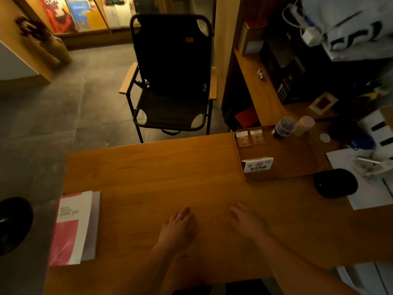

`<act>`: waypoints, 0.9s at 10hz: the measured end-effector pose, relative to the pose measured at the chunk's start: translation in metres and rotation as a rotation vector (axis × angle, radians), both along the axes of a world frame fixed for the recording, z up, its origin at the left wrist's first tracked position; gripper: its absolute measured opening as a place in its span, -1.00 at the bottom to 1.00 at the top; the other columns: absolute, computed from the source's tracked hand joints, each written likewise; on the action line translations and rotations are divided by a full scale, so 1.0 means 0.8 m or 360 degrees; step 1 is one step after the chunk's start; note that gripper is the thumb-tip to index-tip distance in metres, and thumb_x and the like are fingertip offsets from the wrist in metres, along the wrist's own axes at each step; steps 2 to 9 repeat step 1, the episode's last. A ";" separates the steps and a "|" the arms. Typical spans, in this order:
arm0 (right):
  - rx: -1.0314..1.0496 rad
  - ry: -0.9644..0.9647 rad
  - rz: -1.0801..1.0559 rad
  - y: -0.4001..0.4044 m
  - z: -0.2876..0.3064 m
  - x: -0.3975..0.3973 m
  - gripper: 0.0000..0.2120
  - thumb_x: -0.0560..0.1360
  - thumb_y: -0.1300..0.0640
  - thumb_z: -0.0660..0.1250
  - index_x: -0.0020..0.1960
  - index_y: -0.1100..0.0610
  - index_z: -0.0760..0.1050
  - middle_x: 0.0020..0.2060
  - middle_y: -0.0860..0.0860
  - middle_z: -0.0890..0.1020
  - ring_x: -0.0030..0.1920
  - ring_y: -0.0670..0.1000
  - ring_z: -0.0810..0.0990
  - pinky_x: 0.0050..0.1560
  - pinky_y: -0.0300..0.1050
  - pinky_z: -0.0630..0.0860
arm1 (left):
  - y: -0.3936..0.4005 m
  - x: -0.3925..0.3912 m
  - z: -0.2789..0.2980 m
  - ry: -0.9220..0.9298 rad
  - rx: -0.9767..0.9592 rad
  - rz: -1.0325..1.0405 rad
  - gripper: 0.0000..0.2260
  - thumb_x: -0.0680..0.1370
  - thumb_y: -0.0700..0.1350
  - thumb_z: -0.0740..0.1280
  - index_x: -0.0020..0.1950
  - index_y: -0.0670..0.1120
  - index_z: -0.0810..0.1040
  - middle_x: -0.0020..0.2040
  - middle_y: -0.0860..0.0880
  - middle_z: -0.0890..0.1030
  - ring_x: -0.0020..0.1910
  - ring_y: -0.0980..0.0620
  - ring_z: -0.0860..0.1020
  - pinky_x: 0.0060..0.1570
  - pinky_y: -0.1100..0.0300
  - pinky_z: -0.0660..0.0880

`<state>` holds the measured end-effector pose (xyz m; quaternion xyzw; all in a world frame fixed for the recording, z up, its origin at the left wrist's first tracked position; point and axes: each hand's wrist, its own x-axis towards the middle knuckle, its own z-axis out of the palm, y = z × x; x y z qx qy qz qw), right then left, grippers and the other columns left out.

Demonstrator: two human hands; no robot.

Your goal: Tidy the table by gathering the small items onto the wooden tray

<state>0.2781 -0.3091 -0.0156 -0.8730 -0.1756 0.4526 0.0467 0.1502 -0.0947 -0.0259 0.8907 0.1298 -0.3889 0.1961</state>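
The wooden tray (297, 158) lies at the table's far right. On it stand a white no-smoking sign (257, 165) near its front left corner, two small clear packets (251, 137) at its back left, and a dark bottle with a clear cap (282, 127) beside a pale pink-and-yellow cylinder (303, 125) at its back edge. My left hand (178, 227) and my right hand (247, 220) rest flat on the table near its front edge, fingers apart, holding nothing, well short of the tray.
A pink-and-white booklet (74, 228) lies at the table's left edge. A black round object (336, 183) and white paper (370, 194) sit right of the tray. A black folding chair (170, 81) stands beyond the table. Shelving with clutter fills the right side.
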 end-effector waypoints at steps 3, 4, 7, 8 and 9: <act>-0.0062 0.0265 0.0010 -0.011 0.018 -0.015 -0.51 0.64 -0.03 0.15 0.55 -0.09 0.14 0.50 0.01 0.32 0.39 0.04 0.41 0.30 -0.06 0.44 | -0.007 -0.023 0.011 0.0193 -0.0094 0.0023 -0.44 0.61 0.13 0.20 0.57 0.13 0.08 0.61 0.05 -0.08 0.54 -0.16 0.08 0.38 -0.20 0.26; -0.0062 0.0265 0.0010 -0.011 0.018 -0.015 -0.51 0.64 -0.03 0.15 0.55 -0.09 0.14 0.50 0.01 0.32 0.39 0.04 0.41 0.30 -0.06 0.44 | -0.007 -0.023 0.011 0.0193 -0.0094 0.0023 -0.44 0.61 0.13 0.20 0.57 0.13 0.08 0.61 0.05 -0.08 0.54 -0.16 0.08 0.38 -0.20 0.26; -0.0062 0.0265 0.0010 -0.011 0.018 -0.015 -0.51 0.64 -0.03 0.15 0.55 -0.09 0.14 0.50 0.01 0.32 0.39 0.04 0.41 0.30 -0.06 0.44 | -0.007 -0.023 0.011 0.0193 -0.0094 0.0023 -0.44 0.61 0.13 0.20 0.57 0.13 0.08 0.61 0.05 -0.08 0.54 -0.16 0.08 0.38 -0.20 0.26; -0.0062 0.0265 0.0010 -0.011 0.018 -0.015 -0.51 0.64 -0.03 0.15 0.55 -0.09 0.14 0.50 0.01 0.32 0.39 0.04 0.41 0.30 -0.06 0.44 | -0.007 -0.023 0.011 0.0193 -0.0094 0.0023 -0.44 0.61 0.13 0.20 0.57 0.13 0.08 0.61 0.05 -0.08 0.54 -0.16 0.08 0.38 -0.20 0.26; -0.0062 0.0265 0.0010 -0.011 0.018 -0.015 -0.51 0.64 -0.03 0.15 0.55 -0.09 0.14 0.50 0.01 0.32 0.39 0.04 0.41 0.30 -0.06 0.44 | -0.007 -0.023 0.011 0.0193 -0.0094 0.0023 -0.44 0.61 0.13 0.20 0.57 0.13 0.08 0.61 0.05 -0.08 0.54 -0.16 0.08 0.38 -0.20 0.26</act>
